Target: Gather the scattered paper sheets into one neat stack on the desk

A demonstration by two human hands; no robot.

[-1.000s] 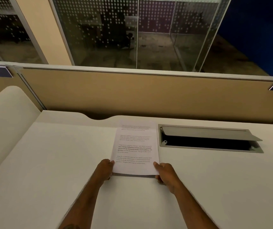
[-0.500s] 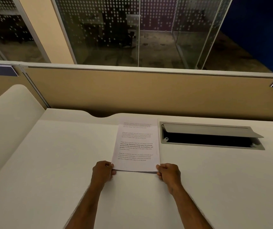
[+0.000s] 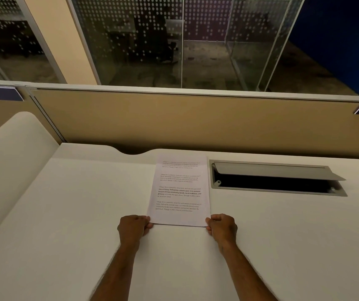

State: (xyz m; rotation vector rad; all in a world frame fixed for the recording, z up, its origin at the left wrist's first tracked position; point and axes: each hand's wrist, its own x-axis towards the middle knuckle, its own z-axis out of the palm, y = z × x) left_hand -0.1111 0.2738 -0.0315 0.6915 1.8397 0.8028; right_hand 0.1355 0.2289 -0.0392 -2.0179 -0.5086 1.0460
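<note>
One stack of white paper sheets with printed text lies flat on the white desk, its edges lined up. My left hand pinches the stack's near left corner. My right hand pinches the near right corner. Both hands rest on the desk with fingers curled around the paper's near edge. No loose sheets are visible elsewhere.
An open grey cable hatch is sunk into the desk just right of the stack. A tan partition wall runs along the back, with a glass wall behind it. A curved white divider stands at the left.
The stack has settled squarely on the desk. Both hands have closed more tightly on its near corners; the view has shifted slightly.
</note>
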